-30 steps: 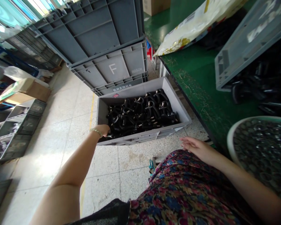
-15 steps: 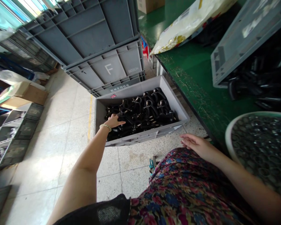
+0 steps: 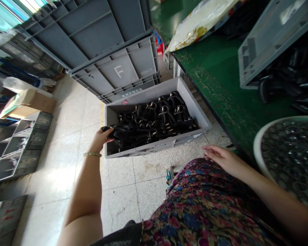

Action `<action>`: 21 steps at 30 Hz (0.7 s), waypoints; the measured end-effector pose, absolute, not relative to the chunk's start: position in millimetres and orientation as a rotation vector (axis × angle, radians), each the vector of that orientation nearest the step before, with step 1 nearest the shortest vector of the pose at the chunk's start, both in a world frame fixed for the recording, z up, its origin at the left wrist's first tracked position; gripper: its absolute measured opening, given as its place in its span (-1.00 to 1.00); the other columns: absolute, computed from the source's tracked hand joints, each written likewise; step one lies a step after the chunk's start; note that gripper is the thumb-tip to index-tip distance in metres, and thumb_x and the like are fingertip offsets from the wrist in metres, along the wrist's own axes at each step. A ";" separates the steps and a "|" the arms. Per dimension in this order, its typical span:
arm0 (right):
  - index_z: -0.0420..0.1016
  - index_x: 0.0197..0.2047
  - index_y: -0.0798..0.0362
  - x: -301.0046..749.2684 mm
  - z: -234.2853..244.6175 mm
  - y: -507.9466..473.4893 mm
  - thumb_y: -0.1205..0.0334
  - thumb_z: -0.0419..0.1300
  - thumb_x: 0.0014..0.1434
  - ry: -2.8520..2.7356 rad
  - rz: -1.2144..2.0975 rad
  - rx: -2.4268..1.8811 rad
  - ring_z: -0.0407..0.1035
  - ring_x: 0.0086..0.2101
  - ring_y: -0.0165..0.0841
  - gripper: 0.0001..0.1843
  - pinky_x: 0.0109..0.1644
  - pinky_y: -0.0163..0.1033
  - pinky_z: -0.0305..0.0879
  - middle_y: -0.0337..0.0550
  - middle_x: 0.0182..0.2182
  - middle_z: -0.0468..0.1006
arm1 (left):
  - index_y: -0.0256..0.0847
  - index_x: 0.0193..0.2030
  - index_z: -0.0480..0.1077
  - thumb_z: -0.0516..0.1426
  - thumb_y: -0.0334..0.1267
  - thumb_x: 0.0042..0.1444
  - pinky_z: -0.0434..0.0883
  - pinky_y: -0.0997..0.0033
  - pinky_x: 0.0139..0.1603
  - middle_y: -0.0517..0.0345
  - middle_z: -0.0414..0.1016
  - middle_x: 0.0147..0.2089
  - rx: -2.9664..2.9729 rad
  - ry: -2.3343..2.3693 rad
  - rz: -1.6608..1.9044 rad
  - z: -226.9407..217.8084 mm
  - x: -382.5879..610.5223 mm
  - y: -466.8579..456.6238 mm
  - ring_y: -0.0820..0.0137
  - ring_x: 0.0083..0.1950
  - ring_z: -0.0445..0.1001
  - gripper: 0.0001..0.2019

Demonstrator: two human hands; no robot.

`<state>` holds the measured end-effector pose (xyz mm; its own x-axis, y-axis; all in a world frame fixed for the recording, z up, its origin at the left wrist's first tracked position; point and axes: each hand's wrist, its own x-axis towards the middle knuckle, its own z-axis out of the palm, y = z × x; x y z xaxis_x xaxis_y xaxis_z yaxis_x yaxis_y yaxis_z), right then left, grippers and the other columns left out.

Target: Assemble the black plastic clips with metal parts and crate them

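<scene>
My left hand (image 3: 100,140) is at the near left corner of a grey plastic crate (image 3: 154,89), shut on a curved black part (image 3: 113,131). The part is lifted out of the pile, and my fingers hide some of it. Many similar black parts with small metal fittings (image 3: 156,119) lie heaped in the crate. My right hand (image 3: 219,159) rests open and empty on my floral garment (image 3: 195,208), close to the crate's near right side but apart from it.
Stacked grey Bosch crates (image 3: 118,71) stand behind the crate. To the right are a green workbench (image 3: 215,78) with a grey crate of black parts (image 3: 261,58) and a white tub of metal rings (image 3: 292,153). Shelved bins (image 3: 23,147) line the left.
My left hand has drawn back from inside the crate toward its near left corner, now gripping a black part. My right hand has barely moved.
</scene>
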<state>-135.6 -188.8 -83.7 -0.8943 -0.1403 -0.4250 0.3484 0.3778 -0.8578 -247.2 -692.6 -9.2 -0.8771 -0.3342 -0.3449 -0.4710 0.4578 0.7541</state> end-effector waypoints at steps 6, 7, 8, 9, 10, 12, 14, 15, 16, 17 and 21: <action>0.49 -0.11 0.03 -138.2 -78.7 -193.2 -0.11 0.14 0.06 2.258 -1.500 0.168 0.50 -0.26 -0.19 -0.55 -0.12 -0.11 0.43 -0.04 -0.25 0.60 | -0.29 -0.36 0.45 0.24 0.01 -0.18 0.50 0.37 -0.34 -0.04 0.56 -0.27 -0.781 2.431 0.834 -13.9 -230.5 -703.5 0.23 -0.23 0.53 -0.62; 0.50 -0.12 0.02 -138.1 -78.1 -193.0 -0.11 0.14 0.05 2.257 -1.508 0.165 0.50 -0.27 -0.20 -0.55 -0.13 -0.12 0.43 -0.05 -0.26 0.60 | -0.29 -0.38 0.44 0.25 0.00 -0.19 0.49 0.34 -0.33 -0.06 0.55 -0.30 -0.781 2.477 0.778 -17.8 -234.9 -704.3 0.18 -0.21 0.52 -0.64; 0.50 -0.12 0.02 -137.7 -77.8 -192.6 -0.11 0.14 0.05 2.256 -1.516 0.166 0.50 -0.27 -0.20 -0.56 -0.14 -0.12 0.44 -0.05 -0.27 0.60 | -0.28 -0.37 0.44 0.24 -0.02 -0.18 0.48 0.32 -0.29 -0.08 0.55 -0.29 -0.775 2.534 0.713 -21.8 -240.2 -705.2 0.14 -0.16 0.51 -0.65; 0.50 -0.12 0.01 -137.2 -77.8 -191.9 -0.11 0.14 0.05 2.257 -1.522 0.168 0.51 -0.28 -0.20 -0.56 -0.15 -0.12 0.44 -0.06 -0.27 0.60 | -0.27 -0.33 0.44 0.23 -0.06 -0.15 0.47 0.29 -0.23 -0.10 0.54 -0.25 -0.766 2.599 0.647 -25.4 -245.7 -706.1 0.12 -0.09 0.49 -0.68; 0.50 -0.12 0.00 -136.6 -78.1 -190.9 -0.11 0.13 0.06 2.258 -1.524 0.170 0.51 -0.28 -0.20 -0.56 -0.15 -0.12 0.44 -0.06 -0.27 0.61 | -0.27 -0.28 0.43 0.20 -0.11 -0.10 0.45 0.27 -0.18 -0.12 0.53 -0.19 -0.752 2.661 0.588 -28.5 -250.5 -707.0 0.10 -0.03 0.46 -0.71; 0.50 -0.11 0.00 -135.2 -79.3 -188.8 -0.12 0.13 0.06 2.259 -1.529 0.179 0.51 -0.26 -0.19 -0.55 -0.15 -0.11 0.44 -0.06 -0.26 0.61 | -0.25 -0.20 0.41 0.13 -0.23 -0.04 0.41 0.25 -0.11 -0.14 0.50 -0.12 -0.711 2.738 0.492 -32.7 -255.3 -708.8 0.11 0.04 0.42 -0.75; 0.49 -0.10 0.01 -134.0 -81.1 -186.8 -0.12 0.13 0.06 2.258 -1.536 0.192 0.51 -0.24 -0.18 -0.54 -0.14 -0.10 0.44 -0.05 -0.24 0.60 | -0.25 -0.24 0.42 0.11 -0.31 -0.05 0.42 0.27 -0.16 -0.12 0.51 -0.19 -0.641 2.714 0.437 -34.6 -251.0 -710.2 0.15 -0.05 0.46 -0.80; 0.49 -0.10 0.01 -133.6 -82.2 -186.1 -0.12 0.13 0.06 2.256 -1.539 0.196 0.51 -0.23 -0.18 -0.54 -0.13 -0.10 0.44 -0.04 -0.23 0.60 | -0.24 -0.28 0.43 0.11 -0.32 -0.06 0.42 0.30 -0.22 -0.08 0.52 -0.26 -0.592 2.678 0.423 -35.0 -245.6 -710.8 0.18 -0.14 0.49 -0.83; 0.48 -0.10 0.01 -133.4 -83.3 -185.5 -0.12 0.13 0.06 2.257 -1.539 0.197 0.50 -0.23 -0.18 -0.54 -0.12 -0.10 0.44 -0.04 -0.22 0.60 | -0.22 -0.32 0.44 0.13 -0.31 -0.07 0.42 0.34 -0.27 -0.02 0.52 -0.33 -0.536 2.636 0.416 -35.2 -238.7 -711.4 0.23 -0.22 0.51 -0.86; 0.48 -0.09 0.01 -133.3 -84.5 -185.3 -0.11 0.12 0.07 2.259 -1.534 0.192 0.50 -0.22 -0.18 -0.55 -0.12 -0.10 0.44 -0.04 -0.22 0.60 | -0.20 -0.35 0.45 0.15 -0.29 -0.09 0.42 0.38 -0.32 0.04 0.52 -0.39 -0.478 2.601 0.410 -35.2 -231.2 -712.0 0.27 -0.30 0.50 -0.87; 0.48 -0.09 0.01 -134.2 -87.5 -186.8 -0.06 0.12 0.10 2.284 -1.481 0.135 0.50 -0.23 -0.20 -0.59 -0.07 -0.09 0.42 -0.06 -0.22 0.60 | -0.14 -0.41 0.45 0.19 -0.14 -0.14 0.38 0.42 -0.38 0.16 0.50 -0.48 -0.307 2.600 0.348 -32.9 -213.1 -716.7 0.30 -0.39 0.46 -0.84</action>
